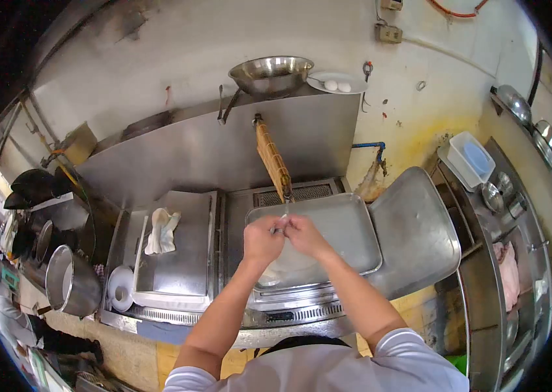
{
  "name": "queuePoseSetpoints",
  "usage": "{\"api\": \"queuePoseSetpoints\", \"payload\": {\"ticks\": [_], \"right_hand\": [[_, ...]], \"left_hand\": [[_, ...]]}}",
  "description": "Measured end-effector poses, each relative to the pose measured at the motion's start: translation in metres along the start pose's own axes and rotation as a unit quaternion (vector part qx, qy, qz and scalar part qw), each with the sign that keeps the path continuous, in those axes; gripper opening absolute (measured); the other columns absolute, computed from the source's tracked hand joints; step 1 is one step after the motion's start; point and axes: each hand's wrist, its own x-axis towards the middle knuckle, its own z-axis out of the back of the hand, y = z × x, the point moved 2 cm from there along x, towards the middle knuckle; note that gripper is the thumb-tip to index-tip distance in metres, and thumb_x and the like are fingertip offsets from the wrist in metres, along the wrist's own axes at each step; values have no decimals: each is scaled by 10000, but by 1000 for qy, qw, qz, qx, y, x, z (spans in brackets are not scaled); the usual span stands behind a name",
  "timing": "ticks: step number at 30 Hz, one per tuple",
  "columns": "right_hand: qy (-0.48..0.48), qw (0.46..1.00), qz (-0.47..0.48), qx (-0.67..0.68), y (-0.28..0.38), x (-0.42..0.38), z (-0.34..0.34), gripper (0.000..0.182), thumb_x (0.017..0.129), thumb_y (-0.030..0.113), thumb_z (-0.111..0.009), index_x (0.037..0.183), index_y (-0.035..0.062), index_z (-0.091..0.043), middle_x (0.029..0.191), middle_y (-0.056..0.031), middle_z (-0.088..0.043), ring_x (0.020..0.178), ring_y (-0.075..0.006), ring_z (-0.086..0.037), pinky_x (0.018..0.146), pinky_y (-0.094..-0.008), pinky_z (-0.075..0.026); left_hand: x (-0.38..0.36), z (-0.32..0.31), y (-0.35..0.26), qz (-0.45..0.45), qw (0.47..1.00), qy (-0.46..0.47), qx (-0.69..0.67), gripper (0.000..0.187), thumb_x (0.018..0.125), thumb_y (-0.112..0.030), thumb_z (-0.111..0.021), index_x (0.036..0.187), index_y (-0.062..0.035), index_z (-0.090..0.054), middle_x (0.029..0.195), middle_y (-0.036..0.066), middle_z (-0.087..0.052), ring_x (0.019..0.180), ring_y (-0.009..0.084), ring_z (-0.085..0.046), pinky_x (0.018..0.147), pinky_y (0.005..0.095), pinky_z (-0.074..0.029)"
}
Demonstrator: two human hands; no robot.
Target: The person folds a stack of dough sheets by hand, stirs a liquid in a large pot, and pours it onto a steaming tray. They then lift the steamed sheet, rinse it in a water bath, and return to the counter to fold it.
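Note:
My left hand (pixel 263 239) and my right hand (pixel 305 236) meet in front of me, fingers closed together. Between the fingertips shows a small pale, partly shiny thing; its kind I cannot make out. Beneath both hands lies a wide shallow metal tray (pixel 348 228), with a pale round shape (pixel 286 268) near its left front part. Just beyond my fingertips ends a long arm wrapped in bamboo slats (pixel 271 157), which reaches out from the steel backsplash (pixel 191 151).
A steel bowl (pixel 269 73) and a white plate (pixel 320 76) with two white eggs stand on the ledge. A folded cloth (pixel 162 230) lies on the left steel cover. Another metal tray (pixel 413 228) leans at right. A pot (pixel 70 284) stands left; a person (pixel 18 323) is farther off.

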Motion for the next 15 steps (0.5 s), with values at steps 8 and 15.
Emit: {"api": "queuePoseSetpoints", "payload": {"ticks": [8,15], "right_hand": [[-3,934,-67,-351,-202,-47,48,208,845,99,-563,936,4,-723,962,-222,-734,960,-396,-686,884,-486,-532],[26,850,-35,-525,-174,-95,20,253,809,180,-642,1021,79,-734,1100,-193,-718,1006,-353,-682,941,-469,-522]], "left_hand": [[-15,43,73,93,994,-44,43,70,859,-78,-714,891,-50,-770,879,169,-747,819,340,-734,720,393,-570],[-120,-79,155,105,938,262,201,249,872,-323,-645,932,-140,-803,965,175,-744,905,362,-713,836,461,-566]]}}
